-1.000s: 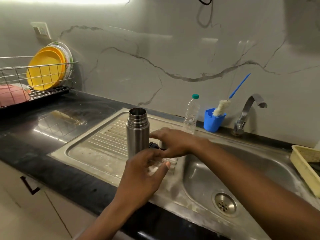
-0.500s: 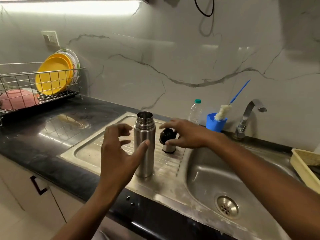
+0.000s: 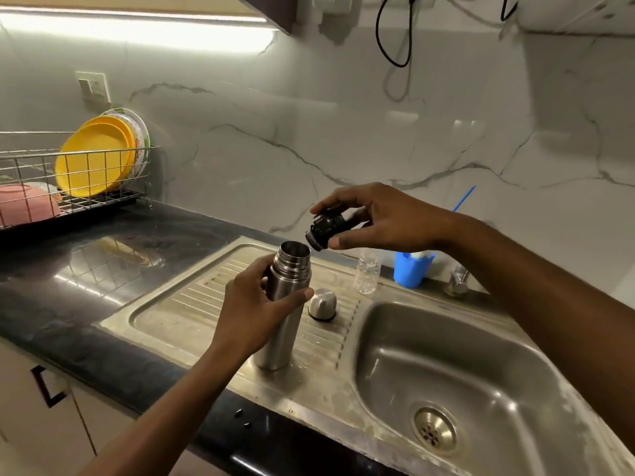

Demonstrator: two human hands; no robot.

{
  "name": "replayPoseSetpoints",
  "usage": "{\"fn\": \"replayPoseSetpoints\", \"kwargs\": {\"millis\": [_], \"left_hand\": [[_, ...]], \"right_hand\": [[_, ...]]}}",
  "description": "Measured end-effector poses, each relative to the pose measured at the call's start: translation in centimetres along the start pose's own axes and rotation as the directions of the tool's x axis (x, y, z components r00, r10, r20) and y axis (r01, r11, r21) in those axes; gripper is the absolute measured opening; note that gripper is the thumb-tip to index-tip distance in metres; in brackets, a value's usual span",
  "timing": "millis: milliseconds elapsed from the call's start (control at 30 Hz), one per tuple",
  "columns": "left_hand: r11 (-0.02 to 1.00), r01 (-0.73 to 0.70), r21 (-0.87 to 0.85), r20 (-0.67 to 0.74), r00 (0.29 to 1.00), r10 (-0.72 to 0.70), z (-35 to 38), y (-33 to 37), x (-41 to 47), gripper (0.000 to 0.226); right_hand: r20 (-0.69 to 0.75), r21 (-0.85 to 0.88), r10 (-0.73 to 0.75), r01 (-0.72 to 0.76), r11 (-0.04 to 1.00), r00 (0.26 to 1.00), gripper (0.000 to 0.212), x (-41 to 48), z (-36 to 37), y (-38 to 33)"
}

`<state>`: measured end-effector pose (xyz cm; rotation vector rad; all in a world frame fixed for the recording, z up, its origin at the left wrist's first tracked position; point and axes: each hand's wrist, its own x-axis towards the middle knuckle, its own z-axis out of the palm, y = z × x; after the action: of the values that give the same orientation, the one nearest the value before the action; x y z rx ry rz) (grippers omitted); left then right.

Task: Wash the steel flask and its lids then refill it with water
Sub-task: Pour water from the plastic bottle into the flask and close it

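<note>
We see the flask (image 3: 280, 338) standing upright on the ribbed drainboard (image 3: 178, 314), near its front edge and just left of the basin (image 3: 446, 355). Its mouth is open, with the threaded steel neck bare. The left hand (image 3: 251, 310) comes in from the front edge and grips the flask's upper body: the fingers curl round its left side and the thumb presses across the front, below the neck. The flask's lower half shows under the hand, and its base rests on the ribs.

The right hand (image 3: 381, 218) is raised above and a little to the right of the flask's mouth. It pinches the black stopper (image 3: 324, 228) between the thumb below and the fingertips above. The stopper is tilted with its narrow end angled down towards the mouth, close to the rim but clear of it. The right forearm crosses over the basin.

The steel cap (image 3: 322, 304) sits dome up on the drainboard, just right of the flask and beside the left thumb tip. We cannot tell whether the thumb touches it.

Along the back edge of the sink stand a clear plastic bottle (image 3: 367, 273), a blue cup (image 3: 412, 269) and the tap (image 3: 457, 280), each partly hidden by the right arm. A thin blue handle (image 3: 464, 199) shows above the wrist. At the far left of the dark counter (image 3: 86, 269), a wire rack (image 3: 20, 173) holds yellow plates (image 3: 96, 156) on edge and a pink bowl (image 3: 24, 204).
</note>
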<state>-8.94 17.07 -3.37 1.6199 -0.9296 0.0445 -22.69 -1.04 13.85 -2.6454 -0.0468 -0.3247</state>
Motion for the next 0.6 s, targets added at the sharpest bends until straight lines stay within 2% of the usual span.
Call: {"fn": "replayPoseSetpoints", "kwargs": {"millis": [100,333,600], "left_hand": [[1.000,-0.028,-0.006,0.009,1.000,0.028,0.6,0.3,-0.1,0.068],[0.995,-0.080,0.061,0.032,0.996,0.078,1.4,1.0,-0.3,0.067],[0.990,-0.111,0.087,0.030,0.994,0.108,2.0,1.2,-0.5,0.066]], "right_hand": [[0.034,-0.039,-0.005,0.007,0.999,0.999,0.048,1.0,-0.3,-0.6],[0.233,-0.194,0.019,0.027,0.981,0.972,0.049,2.5,0.5,-1.1],[0.287,-0.275,0.053,0.029,0.961,0.956,0.049,2.9,1.5,-0.9]]}}
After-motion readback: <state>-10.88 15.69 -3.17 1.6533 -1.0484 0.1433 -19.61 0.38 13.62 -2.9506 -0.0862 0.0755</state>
